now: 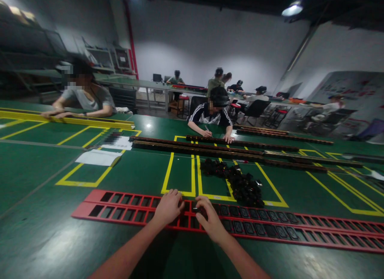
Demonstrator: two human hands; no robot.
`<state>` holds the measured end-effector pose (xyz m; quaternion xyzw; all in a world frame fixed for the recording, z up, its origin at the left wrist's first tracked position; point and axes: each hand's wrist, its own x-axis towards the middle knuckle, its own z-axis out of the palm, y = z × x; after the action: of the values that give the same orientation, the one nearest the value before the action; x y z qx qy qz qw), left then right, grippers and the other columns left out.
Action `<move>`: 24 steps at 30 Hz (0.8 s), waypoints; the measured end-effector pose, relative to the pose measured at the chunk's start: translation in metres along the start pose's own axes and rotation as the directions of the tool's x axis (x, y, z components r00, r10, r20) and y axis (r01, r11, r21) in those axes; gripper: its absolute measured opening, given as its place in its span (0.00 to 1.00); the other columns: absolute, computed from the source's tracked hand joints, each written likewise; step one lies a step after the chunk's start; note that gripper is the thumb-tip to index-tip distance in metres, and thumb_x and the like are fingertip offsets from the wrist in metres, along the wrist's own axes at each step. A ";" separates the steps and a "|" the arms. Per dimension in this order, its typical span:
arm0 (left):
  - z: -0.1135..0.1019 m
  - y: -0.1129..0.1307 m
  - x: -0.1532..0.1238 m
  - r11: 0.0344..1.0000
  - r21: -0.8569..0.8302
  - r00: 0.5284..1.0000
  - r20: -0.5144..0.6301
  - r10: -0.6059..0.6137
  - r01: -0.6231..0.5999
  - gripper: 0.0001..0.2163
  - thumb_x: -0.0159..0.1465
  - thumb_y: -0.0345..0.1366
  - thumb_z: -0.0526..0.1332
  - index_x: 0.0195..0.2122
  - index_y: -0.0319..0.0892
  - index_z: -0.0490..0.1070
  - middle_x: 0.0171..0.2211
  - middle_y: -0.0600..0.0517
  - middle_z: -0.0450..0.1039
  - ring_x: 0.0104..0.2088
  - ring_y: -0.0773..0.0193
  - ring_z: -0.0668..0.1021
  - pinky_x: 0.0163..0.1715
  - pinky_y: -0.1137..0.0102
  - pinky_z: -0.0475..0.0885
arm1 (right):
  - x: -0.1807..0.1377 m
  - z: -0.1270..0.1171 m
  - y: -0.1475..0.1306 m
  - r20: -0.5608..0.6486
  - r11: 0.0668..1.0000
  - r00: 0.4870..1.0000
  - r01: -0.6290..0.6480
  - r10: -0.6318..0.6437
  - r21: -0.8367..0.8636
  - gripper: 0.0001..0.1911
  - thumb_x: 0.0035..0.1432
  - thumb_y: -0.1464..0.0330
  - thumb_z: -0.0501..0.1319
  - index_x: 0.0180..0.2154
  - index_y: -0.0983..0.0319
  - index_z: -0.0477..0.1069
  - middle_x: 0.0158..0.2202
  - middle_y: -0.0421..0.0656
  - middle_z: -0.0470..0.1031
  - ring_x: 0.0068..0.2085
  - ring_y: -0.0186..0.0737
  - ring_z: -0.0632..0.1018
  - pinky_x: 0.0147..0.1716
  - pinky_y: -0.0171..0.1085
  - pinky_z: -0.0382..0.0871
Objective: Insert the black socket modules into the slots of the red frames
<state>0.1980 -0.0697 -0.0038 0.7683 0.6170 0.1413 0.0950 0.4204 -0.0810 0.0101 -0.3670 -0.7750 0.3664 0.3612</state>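
From where I stand, the right hand (210, 218) is bent at the red frame (81, 212), thumb and index finger curved about a small dark piece (196, 210) with a pale glint; I can't tell whether it's pinched or resting in a slot. The left hand (168, 206) reaches over the frame just beside it, fingers curled down, and I can't tell what, if anything, they grip. The frame lies long and flat across the near side of the green table (45, 243), with two rows of slots. To the right of the hands, a run of those slots holds dark rectangular inserts (249, 228) in both rows.

Just beyond the frame sits a loose heap of black parts (244, 185), spread over yellow tape (217, 198) laid out in boxes. Farther back, long dark rails (198, 147) lie across the table, and white papers (99, 158) rest to the left.

Across from us, a co-worker in a striped-sleeve top (196, 113) bends over the rails, pen (207, 128) in hand. At far left, another in grey (103, 98) has both hands at a yellow rail (99, 121).
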 end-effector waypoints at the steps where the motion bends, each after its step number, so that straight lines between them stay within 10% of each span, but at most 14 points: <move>1: 0.001 0.000 0.000 1.000 0.005 1.000 -0.003 0.004 -0.004 0.08 0.69 0.40 0.54 0.39 0.44 0.71 0.42 0.47 0.72 0.44 0.55 0.73 0.44 0.62 0.65 | -0.001 0.001 -0.001 0.001 1.000 1.000 0.010 -0.010 -0.024 0.06 0.62 0.70 0.55 0.41 0.58 0.67 0.53 0.49 0.69 0.57 0.46 0.71 0.58 0.47 0.66; 9: 0.000 0.000 -0.001 1.000 0.002 1.000 -0.014 0.008 -0.008 0.09 0.69 0.40 0.53 0.39 0.43 0.70 0.42 0.47 0.73 0.44 0.55 0.73 0.44 0.62 0.66 | -0.013 0.011 0.001 0.052 0.950 0.998 0.051 -0.036 -0.307 0.28 0.56 0.72 0.59 0.58 0.61 0.62 0.55 0.53 0.71 0.59 0.52 0.70 0.60 0.54 0.64; 24: -0.008 0.007 -0.001 1.000 0.021 1.000 0.012 -0.007 0.007 0.10 0.70 0.38 0.52 0.39 0.43 0.71 0.42 0.47 0.73 0.45 0.56 0.73 0.44 0.62 0.66 | -0.010 0.011 -0.014 0.183 0.888 0.980 0.147 -0.073 -0.436 0.28 0.42 0.79 0.56 0.48 0.59 0.67 0.48 0.45 0.71 0.49 0.46 0.71 0.51 0.47 0.62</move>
<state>0.2012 -0.0727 0.0062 0.7679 0.6207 0.1296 0.0912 0.4114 -0.0986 0.0136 -0.3646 -0.8846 0.1860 0.2233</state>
